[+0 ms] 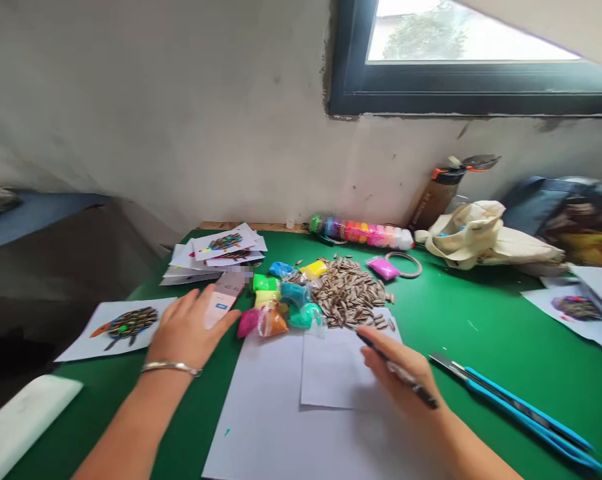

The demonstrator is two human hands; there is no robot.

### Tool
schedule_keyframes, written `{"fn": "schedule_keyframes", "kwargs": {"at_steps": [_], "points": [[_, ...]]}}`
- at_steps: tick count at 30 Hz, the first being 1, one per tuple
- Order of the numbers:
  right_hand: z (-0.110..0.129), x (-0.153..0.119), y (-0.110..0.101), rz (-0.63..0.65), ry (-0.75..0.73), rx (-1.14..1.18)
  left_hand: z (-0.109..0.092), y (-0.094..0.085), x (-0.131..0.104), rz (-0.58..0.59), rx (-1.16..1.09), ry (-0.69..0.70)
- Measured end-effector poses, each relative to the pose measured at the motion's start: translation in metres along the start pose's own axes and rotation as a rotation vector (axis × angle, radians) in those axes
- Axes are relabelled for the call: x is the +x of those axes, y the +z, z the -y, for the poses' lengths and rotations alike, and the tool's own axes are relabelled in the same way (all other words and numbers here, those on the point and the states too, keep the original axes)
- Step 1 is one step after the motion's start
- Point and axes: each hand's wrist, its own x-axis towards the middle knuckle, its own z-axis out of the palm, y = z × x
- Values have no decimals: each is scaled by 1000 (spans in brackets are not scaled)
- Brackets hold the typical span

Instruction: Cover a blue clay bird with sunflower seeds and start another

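Note:
My left hand (pixel 185 328) spans a phone (pixel 224 297) with its screen lit, thumb on one side and fingers on the other. In my right hand (pixel 405 373) is a dark pen (pixel 401 373), gripped with its tip pointing away from me. It is over a small white paper (pixel 331 370), which lies on a larger white sheet (pixel 261 413). Beyond the papers sits a heap of striped sunflower seeds (pixel 349 292). Several bags of coloured clay (pixel 268 300) lie between the phone and the seeds.
At left lies a seed-decorated picture (pixel 131 327), with a stack of similar cards (pixel 215 253) behind. A blue utility knife (pixel 521 407) rests at right on the green table (pixel 461 307). A cloth bag (pixel 481 237) and brown bottle (pixel 438 193) stand by the wall.

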Motion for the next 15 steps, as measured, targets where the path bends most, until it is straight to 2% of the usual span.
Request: {"fn": "schedule_keyframes", "kwargs": {"at_steps": [2, 3, 5, 9, 15], "points": [[3, 0, 3, 13, -264, -195, 14, 6, 7, 122, 54, -59], [5, 0, 4, 62, -384, -265, 18, 9, 10, 156, 64, -83], [9, -1, 5, 159, -490, -372, 20, 13, 13, 215, 69, -127], [13, -2, 2, 147, -449, -539, 13, 12, 12, 267, 98, -152], [7, 0, 2, 160, -319, -708, 4, 1, 8, 334, 81, -214]]}}
